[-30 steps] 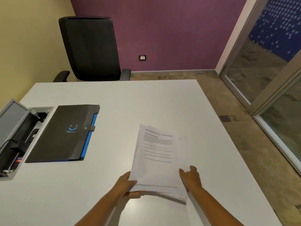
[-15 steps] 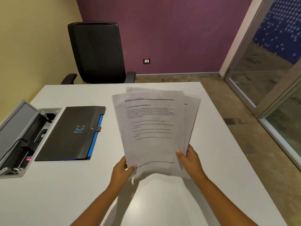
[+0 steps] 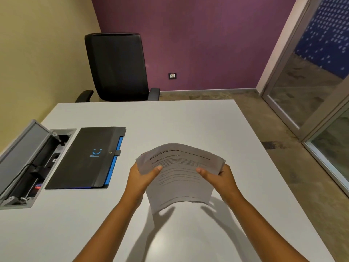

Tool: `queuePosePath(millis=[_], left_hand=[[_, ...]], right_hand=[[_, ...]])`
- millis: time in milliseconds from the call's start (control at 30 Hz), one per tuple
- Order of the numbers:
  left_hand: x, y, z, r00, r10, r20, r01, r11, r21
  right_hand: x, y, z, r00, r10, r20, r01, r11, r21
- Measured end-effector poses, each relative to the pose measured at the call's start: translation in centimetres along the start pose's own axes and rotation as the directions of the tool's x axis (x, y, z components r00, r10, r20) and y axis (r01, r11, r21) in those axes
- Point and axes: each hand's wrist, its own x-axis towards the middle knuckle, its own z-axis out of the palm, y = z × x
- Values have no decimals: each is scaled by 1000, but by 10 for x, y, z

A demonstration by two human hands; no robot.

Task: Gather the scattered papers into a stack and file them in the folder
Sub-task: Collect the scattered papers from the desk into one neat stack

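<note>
A stack of printed white papers (image 3: pixel 179 178) is held above the white table (image 3: pixel 188 120), bowed upward in the middle. My left hand (image 3: pixel 140 178) grips its left side with the thumb on top. My right hand (image 3: pixel 220 177) grips the right side the same way. A black folder (image 3: pixel 85 157) with a blue edge and a blue smile logo lies shut on the table to the left of the papers.
An open grey cable box (image 3: pixel 28 163) is set into the table at the far left. A black office chair (image 3: pixel 117 67) stands behind the table. Glass doors (image 3: pixel 311 82) are to the right.
The papers lay flat on the table, were lifted upright by their lower corners, and now sit lower and bowed, with both hands moved up to grip the sides.
</note>
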Motion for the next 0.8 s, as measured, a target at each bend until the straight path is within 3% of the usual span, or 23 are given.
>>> queuePosePath(millis=[200,500,800], left_hand=[[-3,14,-3,993,107,44,-106,994,-39],[2,15,3,997,74,-18,-75,995,-67],[-2,-3,-5,992,19,122,-29,997,75]], right_hand=[[-1,-16,-2,997,-80,-14,80,997,-14],[1,-24,8,982,-148,-121,148,989,-6],[7,-17,3,990,-117,-79,117,993,0]])
